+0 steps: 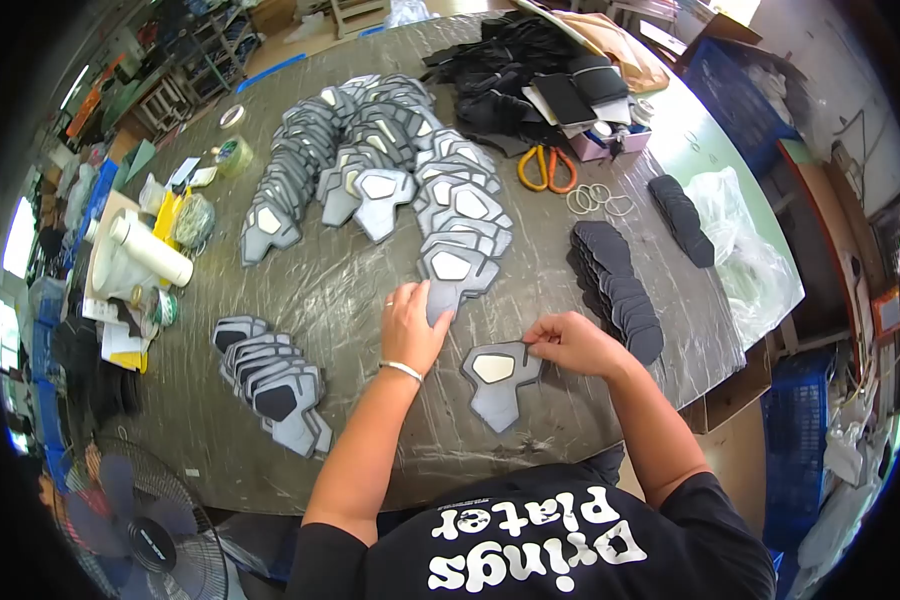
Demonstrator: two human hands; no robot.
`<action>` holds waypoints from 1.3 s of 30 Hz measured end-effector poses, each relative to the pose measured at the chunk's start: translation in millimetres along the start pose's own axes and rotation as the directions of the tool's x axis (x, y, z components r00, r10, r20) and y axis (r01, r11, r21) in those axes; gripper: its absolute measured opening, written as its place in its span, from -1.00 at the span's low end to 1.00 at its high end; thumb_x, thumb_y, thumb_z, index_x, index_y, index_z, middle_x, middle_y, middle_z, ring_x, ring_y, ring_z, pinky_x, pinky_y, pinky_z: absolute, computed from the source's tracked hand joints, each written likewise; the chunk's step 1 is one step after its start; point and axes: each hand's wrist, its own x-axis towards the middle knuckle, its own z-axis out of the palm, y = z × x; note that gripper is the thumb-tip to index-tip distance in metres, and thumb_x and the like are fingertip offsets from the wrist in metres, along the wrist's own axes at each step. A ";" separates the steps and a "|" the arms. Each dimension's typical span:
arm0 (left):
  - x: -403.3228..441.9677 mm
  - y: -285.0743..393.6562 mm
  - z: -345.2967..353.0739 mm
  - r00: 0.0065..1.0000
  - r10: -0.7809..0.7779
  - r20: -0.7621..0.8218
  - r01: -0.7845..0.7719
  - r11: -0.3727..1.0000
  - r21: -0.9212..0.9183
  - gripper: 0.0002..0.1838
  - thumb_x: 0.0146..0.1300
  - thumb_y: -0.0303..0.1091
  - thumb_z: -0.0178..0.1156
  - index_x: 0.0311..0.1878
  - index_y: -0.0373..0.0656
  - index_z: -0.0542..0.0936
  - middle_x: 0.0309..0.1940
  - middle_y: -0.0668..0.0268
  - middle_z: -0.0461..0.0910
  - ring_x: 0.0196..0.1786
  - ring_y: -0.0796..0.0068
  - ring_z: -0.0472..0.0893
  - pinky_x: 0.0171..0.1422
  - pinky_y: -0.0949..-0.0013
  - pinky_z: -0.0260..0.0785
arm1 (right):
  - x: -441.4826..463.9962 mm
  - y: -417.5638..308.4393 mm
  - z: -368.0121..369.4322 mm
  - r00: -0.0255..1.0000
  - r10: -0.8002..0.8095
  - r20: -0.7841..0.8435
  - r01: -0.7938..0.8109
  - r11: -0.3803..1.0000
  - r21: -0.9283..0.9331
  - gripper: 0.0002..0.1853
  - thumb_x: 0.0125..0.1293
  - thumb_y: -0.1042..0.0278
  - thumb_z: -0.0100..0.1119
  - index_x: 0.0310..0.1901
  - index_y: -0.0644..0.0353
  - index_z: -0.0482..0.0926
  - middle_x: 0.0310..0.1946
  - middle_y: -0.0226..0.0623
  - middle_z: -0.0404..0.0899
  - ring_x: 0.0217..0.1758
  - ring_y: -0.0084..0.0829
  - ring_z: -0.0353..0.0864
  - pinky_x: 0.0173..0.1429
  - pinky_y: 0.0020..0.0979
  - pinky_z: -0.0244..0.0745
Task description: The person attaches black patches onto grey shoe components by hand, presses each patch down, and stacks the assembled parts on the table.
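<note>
The single grey piece (pixel 500 385), with a cream inset, lies flat on the worktop (pixel 370 470) close to the person's body. The right hand (pixel 575 345) has the upper right corner of this single grey piece between thumb and fingertips. Up and to the left of it, the left hand (pixel 413 325) is partly open, its fingers and thumb at the near end of an overlapping row of grey pieces (pixel 465 225); how firmly it grips cannot be told. More overlapping grey pieces (pixel 370 140) spread beyond the single piece, and a short fanned row with dark insets (pixel 275 390) lies to its left. To its right are a long stack of black pieces (pixel 618 290) and, farther off, a smaller black stack (pixel 682 220). Orange-and-yellow-handled scissors (pixel 547 168) and pale rings (pixel 599 199) lie beyond it on the right. Nearer the camera wearer than the single piece, the black shirt (pixel 550 540) bears upside-down white lettering that seems to read "Drings Plater". The writing on the hub of the fan (pixel 152 543), far to the left, is too small to read.
</note>
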 end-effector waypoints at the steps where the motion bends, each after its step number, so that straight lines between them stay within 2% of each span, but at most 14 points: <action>1: -1.5 4.6 3.7 0.999 -0.012 -0.042 0.012 1.000 0.006 -0.30 0.05 -0.24 0.42 0.24 -0.32 0.41 0.12 0.01 0.46 0.15 -0.04 0.46 0.26 0.12 0.32 | -5.7 2.8 -0.1 1.000 -0.008 -0.012 0.008 1.000 0.006 -0.77 0.17 0.46 0.25 -0.14 0.35 0.63 -0.44 -0.26 0.66 -0.37 -0.50 0.60 -0.20 -0.43 0.51; 4: -9.0 18.3 14.5 0.980 -0.096 -0.177 0.098 0.995 0.002 -0.26 -0.06 -0.22 0.50 0.19 -0.32 0.45 0.03 0.02 0.47 0.09 0.02 0.48 0.23 0.13 0.34 | -17.2 0.5 1.5 0.997 -0.035 -0.067 0.032 0.998 -0.052 -0.78 0.18 0.45 0.24 -0.16 0.34 0.63 -0.40 -0.16 0.69 -0.32 -0.34 0.68 -0.17 -0.36 0.54; 11: 1.7 24.4 14.1 0.974 -0.180 -0.140 0.180 0.984 -0.017 -0.28 -0.14 -0.19 0.55 0.08 -0.24 0.44 -0.03 0.07 0.44 0.03 0.01 0.50 0.12 0.15 0.40 | -31.6 -1.8 3.3 0.995 -0.072 -0.064 0.070 0.997 -0.033 -0.80 0.20 0.46 0.23 -0.15 0.34 0.62 -0.36 -0.13 0.69 -0.27 -0.32 0.70 -0.13 -0.37 0.55; 16: -2.1 10.5 17.2 0.935 -0.340 -0.100 0.316 0.928 -0.195 -0.32 -0.12 -0.31 0.55 0.10 -0.22 0.48 -0.23 0.25 0.47 -0.37 0.49 0.48 -0.21 0.38 0.45 | -38.9 12.6 0.3 0.994 -0.093 -0.058 0.099 0.989 0.107 -0.79 0.22 0.47 0.23 -0.14 0.35 0.61 -0.39 -0.18 0.67 -0.33 -0.41 0.63 -0.18 -0.40 0.51; 20: -0.3 -1.2 22.5 0.946 -0.311 -0.096 0.270 0.915 -0.300 -0.44 0.00 -0.37 0.48 0.08 -0.30 0.51 -0.30 0.27 0.60 -0.41 0.58 0.53 -0.34 0.45 0.46 | -36.1 10.6 3.3 0.992 -0.111 -0.065 0.116 0.989 0.087 -0.79 0.22 0.46 0.22 -0.13 0.34 0.61 -0.38 -0.17 0.67 -0.32 -0.39 0.65 -0.17 -0.38 0.52; 23: -5.7 15.9 4.5 0.879 -0.451 0.155 0.426 0.595 -0.682 -0.57 0.14 -0.43 0.39 0.05 -0.36 0.54 -0.33 0.28 0.61 -0.49 0.62 0.53 -0.46 0.52 0.43 | -39.1 7.9 0.2 0.990 -0.118 -0.082 0.124 0.990 0.065 -0.80 0.23 0.44 0.22 -0.13 0.32 0.61 -0.36 -0.15 0.68 -0.30 -0.34 0.66 -0.15 -0.36 0.53; 25: -20.9 18.5 -4.3 0.879 -0.434 0.196 0.430 0.546 -0.719 -0.66 0.22 -0.47 0.31 0.03 -0.40 0.55 -0.35 0.25 0.63 -0.55 0.64 0.52 -0.55 0.58 0.39 | -40.0 9.1 0.4 0.988 -0.128 -0.089 0.138 0.983 0.118 -0.79 0.22 0.43 0.22 -0.13 0.32 0.62 -0.35 -0.14 0.68 -0.28 -0.31 0.67 -0.13 -0.35 0.53; 29: -53.8 19.1 -1.0 0.846 -0.486 0.218 0.505 0.603 -0.617 -0.64 0.20 -0.42 0.34 0.04 -0.33 0.53 -0.41 0.29 0.57 -0.56 0.62 0.51 -0.54 0.55 0.38 | -37.5 5.8 2.5 0.987 -0.148 -0.054 0.149 0.989 0.007 -0.76 0.20 0.40 0.24 -0.10 0.26 0.63 -0.29 -0.14 0.68 -0.19 -0.15 0.67 -0.08 -0.26 0.54; 31: -63.2 34.6 -4.9 0.833 -0.525 0.172 0.523 0.650 -0.551 -0.62 0.18 -0.40 0.36 0.04 -0.28 0.51 -0.44 0.30 0.54 -0.57 0.60 0.51 -0.51 0.51 0.39 | -38.6 4.8 9.6 0.964 -0.210 -0.164 0.188 0.973 -0.137 -0.75 0.19 0.36 0.27 -0.11 0.22 0.64 -0.24 -0.17 0.66 -0.13 -0.13 0.66 -0.06 -0.23 0.55; 32: -65.9 41.5 -7.3 0.901 -0.434 -0.012 0.413 0.864 -0.289 -0.55 0.13 -0.37 0.40 0.06 -0.21 0.49 -0.42 0.27 0.50 -0.52 0.51 0.51 -0.38 0.44 0.37 | -41.4 5.6 12.2 0.946 -0.245 -0.211 0.201 0.957 -0.210 -0.75 0.18 0.34 0.29 -0.11 0.20 0.65 -0.22 -0.18 0.65 -0.10 -0.13 0.65 -0.05 -0.22 0.55; 33: -66.2 46.0 -9.9 0.927 -0.368 -0.076 0.342 0.910 -0.233 -0.56 0.12 -0.38 0.39 0.06 -0.21 0.50 -0.40 0.27 0.50 -0.45 0.52 0.52 -0.35 0.46 0.36 | -50.6 -0.1 11.1 0.906 -0.265 -0.328 0.177 0.945 -0.276 -0.74 0.15 0.34 0.33 -0.12 0.21 0.66 -0.22 -0.18 0.64 -0.13 -0.13 0.65 -0.07 -0.24 0.56; 35: -68.8 55.0 -14.9 0.956 -0.224 -0.189 0.206 0.972 -0.109 -0.57 0.12 -0.41 0.38 0.05 -0.22 0.51 -0.36 0.28 0.50 -0.31 0.54 0.53 -0.28 0.48 0.35 | -76.2 -15.6 2.3 0.786 -0.320 -0.528 0.103 0.911 -0.399 -0.71 0.10 0.34 0.40 -0.13 0.21 0.67 -0.23 -0.17 0.63 -0.19 -0.14 0.65 -0.10 -0.30 0.57; 36: -68.3 63.4 -18.9 0.961 -0.220 -0.167 0.195 0.969 -0.153 -0.62 0.10 -0.43 0.37 0.00 -0.23 0.55 -0.27 0.22 0.55 -0.15 0.39 0.55 -0.12 0.37 0.40 | -86.5 -9.7 -4.2 0.712 -0.323 -0.623 0.038 0.904 -0.425 -0.71 0.05 0.34 0.45 -0.17 0.20 0.67 -0.22 -0.21 0.63 -0.19 -0.20 0.66 -0.11 -0.31 0.57; 39: -58.0 81.4 -11.0 0.963 0.201 -0.181 -0.227 0.965 -0.134 -0.68 0.09 -0.45 0.35 -0.06 -0.25 0.60 -0.18 0.16 0.60 -0.09 0.21 0.58 0.03 0.24 0.41 | -111.7 9.3 -22.2 0.630 -0.159 -0.760 -0.274 0.871 -0.409 -0.70 0.03 0.30 0.48 -0.22 0.22 0.66 -0.25 -0.27 0.60 -0.24 -0.30 0.65 -0.16 -0.34 0.55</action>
